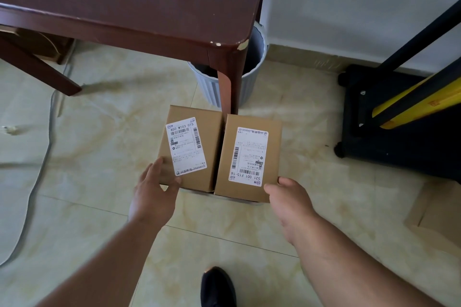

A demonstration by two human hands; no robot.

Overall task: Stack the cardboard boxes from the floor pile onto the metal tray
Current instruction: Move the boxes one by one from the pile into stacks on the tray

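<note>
From my head camera, my left hand grips the left box and my right hand the right box, side by side, long axes pointing away, the dark tray lying to my right.

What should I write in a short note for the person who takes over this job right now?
Left hand: grips the near left corner of the left box.
Right hand: grips the near right corner of the right box.
Boxes: side by side, touching, labels up, in front of the table leg and the grey bin. Whether they are lifted or resting I cannot tell.
Black cart: to the right, bare where visible.
Done: no box stacked in view.
Left: carry both boxes over and stack them.
</note>
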